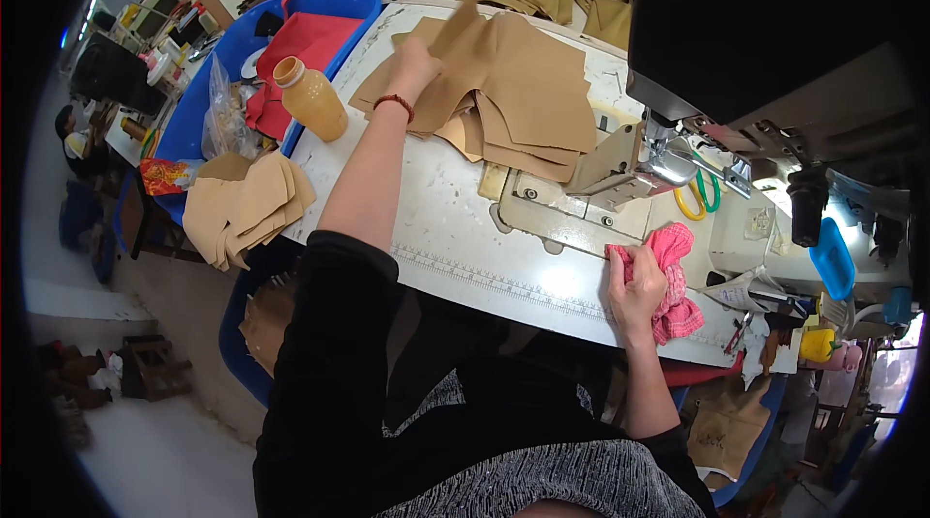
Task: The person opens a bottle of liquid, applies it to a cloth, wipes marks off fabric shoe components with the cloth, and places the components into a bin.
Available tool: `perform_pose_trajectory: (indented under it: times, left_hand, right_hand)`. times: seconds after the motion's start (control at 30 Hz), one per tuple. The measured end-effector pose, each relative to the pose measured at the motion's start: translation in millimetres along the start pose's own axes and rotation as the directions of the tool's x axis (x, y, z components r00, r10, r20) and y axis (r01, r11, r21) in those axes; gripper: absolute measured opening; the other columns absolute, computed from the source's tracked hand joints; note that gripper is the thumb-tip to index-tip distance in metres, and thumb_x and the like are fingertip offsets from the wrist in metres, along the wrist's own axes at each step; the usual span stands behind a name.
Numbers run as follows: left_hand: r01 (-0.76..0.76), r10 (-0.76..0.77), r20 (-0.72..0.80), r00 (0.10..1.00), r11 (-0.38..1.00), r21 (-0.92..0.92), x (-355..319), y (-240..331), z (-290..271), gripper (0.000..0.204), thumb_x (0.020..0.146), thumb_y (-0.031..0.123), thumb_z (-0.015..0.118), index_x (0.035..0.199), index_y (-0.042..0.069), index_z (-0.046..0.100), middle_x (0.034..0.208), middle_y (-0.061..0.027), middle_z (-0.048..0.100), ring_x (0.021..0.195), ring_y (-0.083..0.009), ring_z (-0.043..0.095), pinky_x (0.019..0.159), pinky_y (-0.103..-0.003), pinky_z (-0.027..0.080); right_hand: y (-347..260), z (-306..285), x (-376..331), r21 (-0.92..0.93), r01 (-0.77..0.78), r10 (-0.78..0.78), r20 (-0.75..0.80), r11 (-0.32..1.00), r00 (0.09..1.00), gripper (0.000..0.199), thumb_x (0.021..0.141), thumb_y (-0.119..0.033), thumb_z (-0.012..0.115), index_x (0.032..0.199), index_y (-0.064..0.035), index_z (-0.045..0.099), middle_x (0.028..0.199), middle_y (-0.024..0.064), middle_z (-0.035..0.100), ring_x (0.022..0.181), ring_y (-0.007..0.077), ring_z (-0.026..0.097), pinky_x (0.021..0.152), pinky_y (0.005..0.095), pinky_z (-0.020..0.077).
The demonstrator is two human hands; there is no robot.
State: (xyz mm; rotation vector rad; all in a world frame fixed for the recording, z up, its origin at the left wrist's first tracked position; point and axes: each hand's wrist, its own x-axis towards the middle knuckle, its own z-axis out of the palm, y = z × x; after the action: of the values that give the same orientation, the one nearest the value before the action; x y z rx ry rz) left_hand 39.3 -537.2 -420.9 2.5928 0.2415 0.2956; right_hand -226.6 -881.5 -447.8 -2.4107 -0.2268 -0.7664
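At the far side of the white sewing table, my left hand is closed on the lifted edge of a tan sheet piece, its fingertips partly hidden. Under and beside it lies a loose stack of similar tan cut pieces, their edges fanned toward the sewing machine. Near the front edge on the right, my right hand grips a crumpled pink checked cloth, which rests on the tabletop.
A cloudy plastic bottle stands left of my forearm. Beyond it is a blue tub with red material and a plastic bag. More tan pieces overhang the left edge. Yellow-and-green-handled scissors lie behind the machine's plate.
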Motion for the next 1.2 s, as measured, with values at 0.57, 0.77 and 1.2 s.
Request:
perform_pose_trajectory:
  times: [0.57, 0.77, 1.2]
  left_hand:
    - [0.019, 0.023, 0.08, 0.997, 0.871, -0.49, -75, 75, -35, 0.022, 0.072, 0.006, 0.062, 0.091, -0.003, 0.066, 0.087, -0.0196, 0.067, 0.087, -0.0338, 0.064, 0.073, -0.04, 0.05]
    - [0.255, -0.263, 0.06, 0.963, 0.96, 0.117, 15, -11, -9, 0.04, 0.069, 0.023, 0.075, 0.103, 0.004, 0.067, 0.114, -0.0207, 0.06, 0.104, -0.0355, 0.058, 0.084, -0.04, 0.051]
    - [-0.645, 0.821, -0.172, 0.545, 0.541, 0.539, -112, 63, 22, 0.005, 0.068, 0.007, 0.058, 0.072, 0.006, 0.061, 0.103, -0.0198, 0.055, 0.079, -0.0283, 0.055, 0.065, -0.034, 0.046]
  right_hand:
    - [3, -3, -3, -0.024, -0.031, 0.031, 0.025, 0.999, 0.999, 0.01, 0.078, -0.002, 0.068, 0.078, 0.0006, 0.059, 0.071, 0.0139, 0.056, 0.06, 0.0316, 0.057, 0.054, 0.0368, 0.0445]
    - [0, 0, -4, -0.008, -0.021, 0.021, 0.016, 1.0, 1.0, 0.01, 0.077, -0.003, 0.068, 0.077, 0.0004, 0.059, 0.07, 0.0141, 0.057, 0.059, 0.0318, 0.057, 0.053, 0.0372, 0.0444]
    - [2, 0, -3, -0.035, -0.006, 0.007, 0.035, 0.999, 0.999, 0.009, 0.078, -0.003, 0.068, 0.079, 0.0002, 0.059, 0.07, 0.0138, 0.056, 0.059, 0.0312, 0.057, 0.054, 0.0364, 0.0441]
